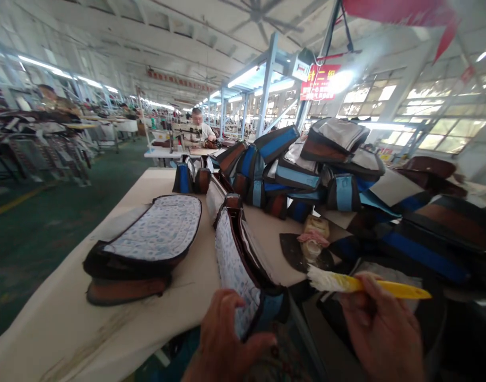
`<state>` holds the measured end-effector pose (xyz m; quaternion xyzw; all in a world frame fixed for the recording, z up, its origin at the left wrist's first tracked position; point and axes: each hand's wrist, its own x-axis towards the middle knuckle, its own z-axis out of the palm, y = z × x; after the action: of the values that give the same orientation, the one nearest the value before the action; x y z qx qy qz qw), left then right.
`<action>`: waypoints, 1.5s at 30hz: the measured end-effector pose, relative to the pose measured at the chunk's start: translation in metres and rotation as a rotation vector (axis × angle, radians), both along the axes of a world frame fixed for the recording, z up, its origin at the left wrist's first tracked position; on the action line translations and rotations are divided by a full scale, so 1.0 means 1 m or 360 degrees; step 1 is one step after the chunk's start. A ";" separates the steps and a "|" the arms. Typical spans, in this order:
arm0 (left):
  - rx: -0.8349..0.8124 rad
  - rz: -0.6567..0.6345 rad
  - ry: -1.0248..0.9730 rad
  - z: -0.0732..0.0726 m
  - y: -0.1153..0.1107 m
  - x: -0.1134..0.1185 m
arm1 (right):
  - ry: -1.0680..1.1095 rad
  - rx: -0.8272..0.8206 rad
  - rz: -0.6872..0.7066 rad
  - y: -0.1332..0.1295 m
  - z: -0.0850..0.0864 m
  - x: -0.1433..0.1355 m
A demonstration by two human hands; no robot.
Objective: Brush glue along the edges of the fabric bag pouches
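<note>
My right hand (380, 323) holds a brush with a yellow handle (402, 289) and pale bristles (322, 279), pointing left. Fingers apart, my left hand (229, 339) is beside the near end of an upright bag piece (237, 260) with a patterned white side, dark trim and a blue end panel; whether it touches the piece is unclear. To the left, a patterned bag piece (155, 228) lies on top of a brown and black one (127, 289). Beyond the bristles stands an open container (312, 246) with a pink cloth around it.
A pale worktable (195, 297) extends ahead. Blue, brown and black bag pieces (298, 172) are heaped at its back and right. Past it, a person (205, 130) sits at a sewing machine. Another person (55, 101) is at the far left, beyond a green floor (87, 207).
</note>
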<state>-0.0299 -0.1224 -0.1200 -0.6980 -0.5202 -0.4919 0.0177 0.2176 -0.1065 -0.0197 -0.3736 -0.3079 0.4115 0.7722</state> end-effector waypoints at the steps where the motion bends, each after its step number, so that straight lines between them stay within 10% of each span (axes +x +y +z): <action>1: 0.0019 0.0016 0.0073 0.000 -0.002 0.009 | 0.0067 -0.0018 0.0046 0.000 0.002 -0.008; 14: -0.0230 -0.0089 0.0671 0.033 0.029 0.007 | 0.0210 -0.0142 0.0062 -0.021 0.011 -0.022; 24: -0.0125 -0.0213 0.0189 -0.001 0.031 0.008 | 0.0177 -0.0197 0.0022 -0.027 0.006 -0.028; 30: -0.0162 -0.0117 -0.0401 0.010 0.034 0.017 | -0.0017 -0.0145 0.0091 -0.023 0.008 -0.036; 40: -0.0425 -0.0458 -0.0928 0.042 0.043 0.012 | -0.1396 0.0605 -0.0081 0.027 -0.014 -0.086; 45: -0.0430 -0.0471 -0.0935 0.044 0.043 0.009 | -0.2032 0.1000 -0.0415 0.037 0.001 -0.064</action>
<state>-0.0211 -0.0790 -0.0758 -0.5906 -0.4566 -0.5956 -0.2965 0.1533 -0.0700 -0.0183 -0.3351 -0.7556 -0.0904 0.5556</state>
